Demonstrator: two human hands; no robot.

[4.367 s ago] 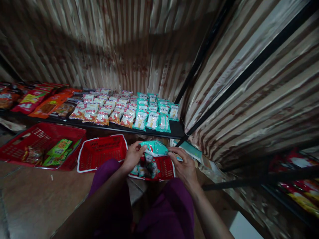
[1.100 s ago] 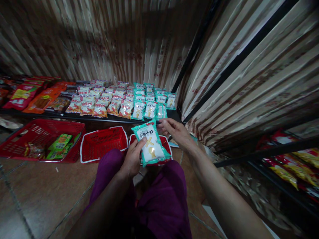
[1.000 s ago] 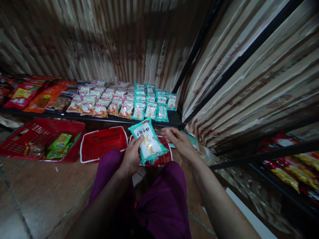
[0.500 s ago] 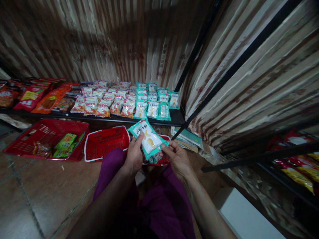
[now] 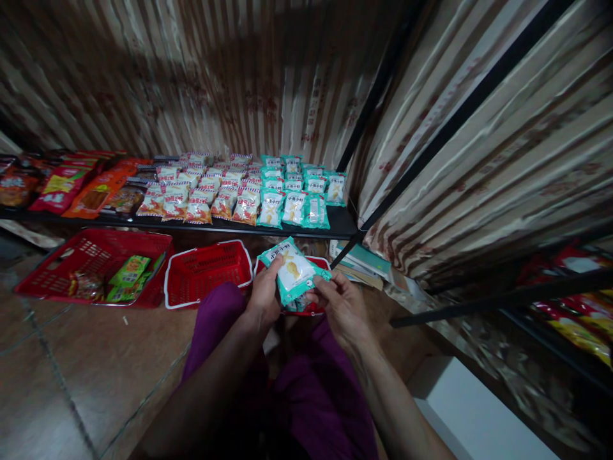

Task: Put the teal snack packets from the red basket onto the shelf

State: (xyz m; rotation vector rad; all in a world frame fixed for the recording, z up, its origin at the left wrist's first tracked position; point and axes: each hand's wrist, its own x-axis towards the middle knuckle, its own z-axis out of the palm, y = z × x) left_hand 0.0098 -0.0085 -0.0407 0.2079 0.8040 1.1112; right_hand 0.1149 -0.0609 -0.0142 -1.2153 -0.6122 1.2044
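A teal-and-white snack bag (image 5: 294, 271) is held up in front of my knees, its printed face turned toward me. My left hand (image 5: 266, 287) grips its left edge, thumb on the front. At its lower right corner, my right hand (image 5: 339, 298) pinches the teal seal between thumb and fingers. Beneath the bag is a red basket (image 5: 320, 262), largely hidden, with more teal packets inside. Rows of matching teal bags (image 5: 294, 207) stand on the right end of a black shelf (image 5: 341, 222).
White-and-orange snack bags (image 5: 198, 204) and larger red and orange packets (image 5: 60, 185) fill the shelf leftward. On the floor are an empty-looking red basket (image 5: 208, 271) and another basket (image 5: 90, 239) holding green packets. A black post (image 5: 383, 214), papers (image 5: 366, 262) and a white box (image 5: 479, 409) are to the right.
Both hands have shifted slightly down and to the right with the snack bag, which has moved lower, away from the shelf edge. Both hands keep their hold.
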